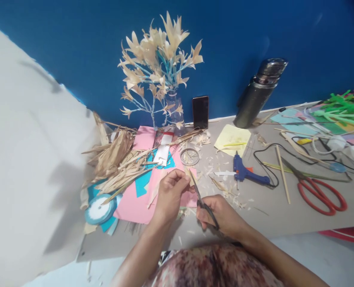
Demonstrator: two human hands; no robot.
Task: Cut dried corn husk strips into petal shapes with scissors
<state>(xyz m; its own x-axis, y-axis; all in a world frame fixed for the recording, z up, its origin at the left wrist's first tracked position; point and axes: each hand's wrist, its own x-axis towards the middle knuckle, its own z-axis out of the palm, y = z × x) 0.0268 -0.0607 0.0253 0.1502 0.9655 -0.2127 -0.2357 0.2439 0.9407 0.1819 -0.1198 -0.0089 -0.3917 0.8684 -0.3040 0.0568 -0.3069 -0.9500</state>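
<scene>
My left hand (172, 192) is closed in a pinch on a small piece of dried husk (189, 175), over the pink paper (135, 202). In my right hand (217, 211) is a pair of small black-handled scissors (199, 194), its blades pointing up toward the pinched piece. Whether the blades touch the husk I cannot tell. A roll of tape (190, 157) lies just beyond my fingers. Small pale clippings are scattered about both hands.
Dried husks (114, 159) and a blue ribbon spool (101, 209) lie left. Husk flowers (162, 52) stand behind beside a phone (200, 112). Rightward are a blue glue gun (245, 171) with its cord, red-handled scissors (322, 195), a dark flask (259, 93) and green pipe cleaners (344, 107).
</scene>
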